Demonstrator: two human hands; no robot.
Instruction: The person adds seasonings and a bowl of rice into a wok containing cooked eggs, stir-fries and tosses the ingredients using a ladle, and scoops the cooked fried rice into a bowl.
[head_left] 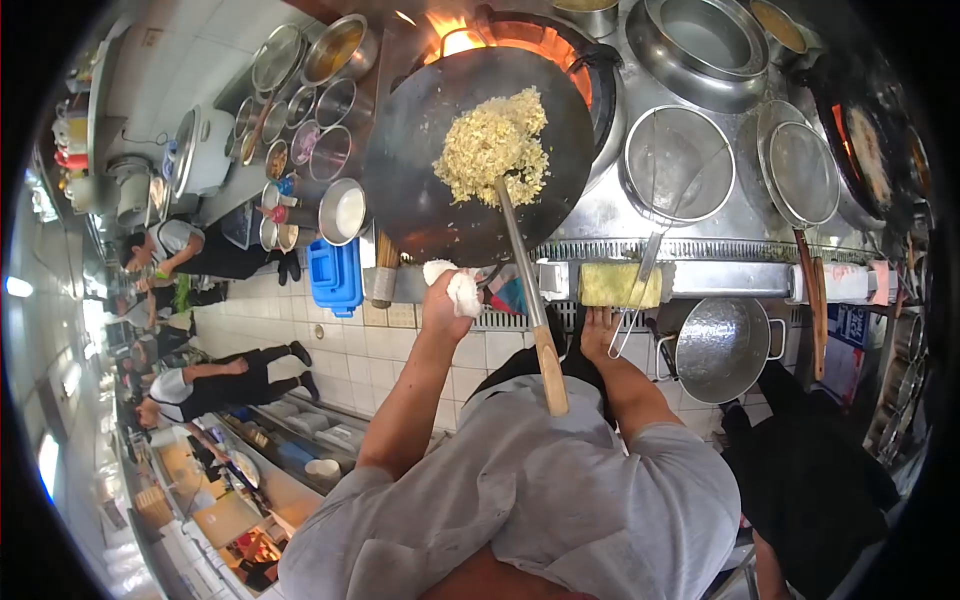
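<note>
My left hand (447, 308) is closed around a white cloth (455, 287) at the near edge of a large black wok (410, 150). Fried rice (495, 145) lies heaped in the wok. A long metal ladle (522, 258) with a wooden handle rests with its head in the rice, its handle end close to my torso; neither hand is on it. My right hand (600, 335) is low at the counter edge, just below a yellow-green sponge (618, 285); its fingers are partly hidden and what they hold, if anything, cannot be made out.
Flames (455, 35) burn behind the wok. Strainers (680, 165) stand on the steel stove at right, above a metal pot (722, 350). Bowls (343, 211) and a blue container (335, 278) are at left. A person in black (810, 480) is close at lower right; other people stand far left.
</note>
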